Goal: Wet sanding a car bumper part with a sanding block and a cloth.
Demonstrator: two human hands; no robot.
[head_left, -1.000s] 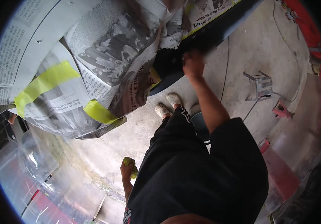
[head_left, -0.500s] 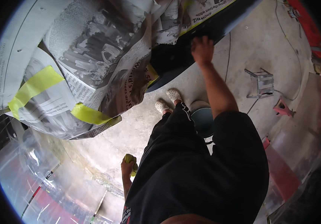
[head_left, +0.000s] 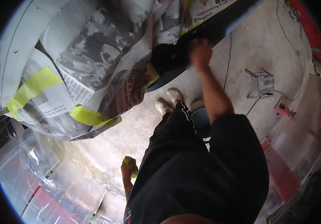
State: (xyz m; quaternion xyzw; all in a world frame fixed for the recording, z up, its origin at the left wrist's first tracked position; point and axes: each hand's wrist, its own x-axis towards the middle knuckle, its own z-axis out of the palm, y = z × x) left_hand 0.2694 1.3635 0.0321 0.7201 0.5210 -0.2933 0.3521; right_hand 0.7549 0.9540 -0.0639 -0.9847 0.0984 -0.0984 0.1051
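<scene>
My right hand [head_left: 200, 54] is on or just above a glossy black panel [head_left: 164, 59], near its edge. Motion smears its fingers, and anything under them is hidden. Low by my left side, my left hand [head_left: 125, 172] is closed around a crumpled yellow-green cloth [head_left: 131, 164]. Newspaper sheets [head_left: 97, 48] cover the large curved surface beside the black panel. Strips of yellow masking tape [head_left: 35, 87] hold the sheets down.
A dark bucket [head_left: 200, 121] stands on the concrete floor [head_left: 108, 149] by my legs. To the right are a small metal stool [head_left: 264, 85], a red object [head_left: 283, 109] and a thin cable [head_left: 227, 63]. Clear plastic sheeting [head_left: 74, 183] hangs at the lower left.
My right hand has shifted slightly down and left along the black panel and is more blurred. My left hand still holds the cloth, almost in the same place.
</scene>
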